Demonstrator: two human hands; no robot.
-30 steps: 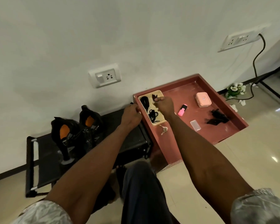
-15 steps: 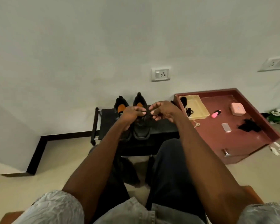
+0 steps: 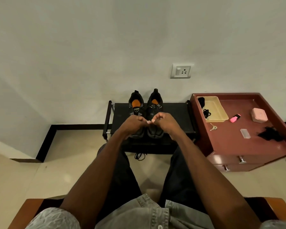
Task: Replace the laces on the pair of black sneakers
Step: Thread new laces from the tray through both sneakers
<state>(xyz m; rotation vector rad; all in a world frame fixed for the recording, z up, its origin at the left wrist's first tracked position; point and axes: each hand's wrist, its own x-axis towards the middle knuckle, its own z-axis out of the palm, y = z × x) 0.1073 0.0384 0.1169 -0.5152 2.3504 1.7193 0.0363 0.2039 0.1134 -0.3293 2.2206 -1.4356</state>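
Two black sneakers with orange insoles, the left one (image 3: 136, 103) and the right one (image 3: 154, 104), stand side by side on a low black rack (image 3: 177, 116) against the wall. My left hand (image 3: 132, 124) and my right hand (image 3: 163, 122) hover close together just in front of the shoes, fingers curled and thumbs pressed to forefingers. They pinch a thin black lace that barely shows against the dark shoes. More black laces (image 3: 206, 113) lie in a cream tray (image 3: 216, 109). Another black lace (image 3: 139, 156) lies on the floor under the rack.
A red cabinet (image 3: 229, 142) to the right carries the tray, a pink highlighter (image 3: 235, 117), a pink case (image 3: 259, 115), a key (image 3: 213, 128), a clear piece (image 3: 245, 138) and a black cloth (image 3: 271, 136). A wall socket (image 3: 181, 71) is above. My knees are below my arms.
My right hand left the tray with a black lace and both hands came together in front of the sneakers. The view swung left, and the shoes now sit in the middle.
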